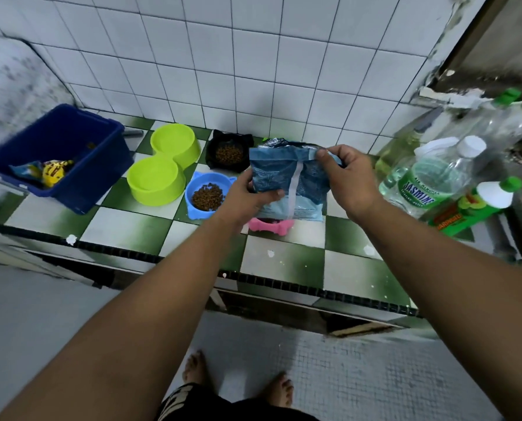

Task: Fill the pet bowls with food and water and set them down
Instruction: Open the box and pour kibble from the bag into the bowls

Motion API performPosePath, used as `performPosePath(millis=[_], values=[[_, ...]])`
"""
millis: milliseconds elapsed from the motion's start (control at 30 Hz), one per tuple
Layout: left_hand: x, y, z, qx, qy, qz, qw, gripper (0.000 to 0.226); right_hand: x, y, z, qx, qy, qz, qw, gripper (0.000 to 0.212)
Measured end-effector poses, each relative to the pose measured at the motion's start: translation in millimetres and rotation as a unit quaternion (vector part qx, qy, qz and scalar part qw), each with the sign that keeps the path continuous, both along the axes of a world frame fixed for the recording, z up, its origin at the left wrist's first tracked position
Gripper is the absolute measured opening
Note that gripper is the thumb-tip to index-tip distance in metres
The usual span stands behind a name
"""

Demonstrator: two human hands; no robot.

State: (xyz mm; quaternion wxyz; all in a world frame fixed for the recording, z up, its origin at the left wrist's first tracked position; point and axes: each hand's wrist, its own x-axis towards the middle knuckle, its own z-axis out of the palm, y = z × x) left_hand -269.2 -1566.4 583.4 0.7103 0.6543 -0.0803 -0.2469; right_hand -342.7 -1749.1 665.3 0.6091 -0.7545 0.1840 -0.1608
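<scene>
- Holding the blue food bag [287, 183] upright over the checkered counter [284, 253], both hands on it; bag's long axis roughly vertical, mouth at the top, slightly toward the wall.
- Left hand [247, 199] clasps the bag's lower left side, thumb across its front face. Right hand [344, 174] pinches the bag's upper right corner between thumb and fingertips.
- Key relation: the two filled bowls lie left of the bag. Blue bowl [208, 196] with kibble sits just beside the left hand; black bowl [229, 153] with kibble sits behind it, near the wall. Left hand is the nearer one to both.
- Pink bowl [268, 226] directly under the bag, mostly hidden; contents cannot be told. Judgement: likely the next target for a pour, straight down from the grip.
- Green double bowl [165, 168] farther left, both wells appearing empty; probably meant for water.
- Count: four bowl units (blue, black, pink, one green double), one bag in hand, one dark blue bin [80, 165] holding packets, several clear bottles [436, 174] at right, exact number unclear.
</scene>
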Motion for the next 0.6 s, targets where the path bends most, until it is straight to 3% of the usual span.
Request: performPosePath(millis=[267,500,600], values=[[22,35,16,-0.053,0.035,0.048,0.997,0.041,37,46,14,-0.029,-0.023,0.000,0.999,0.018],[66,88,35,-0.083,0.009,0.061,0.995,0.049,75,106,30,-0.023,-0.061,-0.003,0.998,0.016],[93,118,44,-0.085,-0.002,0.038,0.996,0.031,96,136,38,-0.041,-0.064,-0.029,0.997,0.016]])
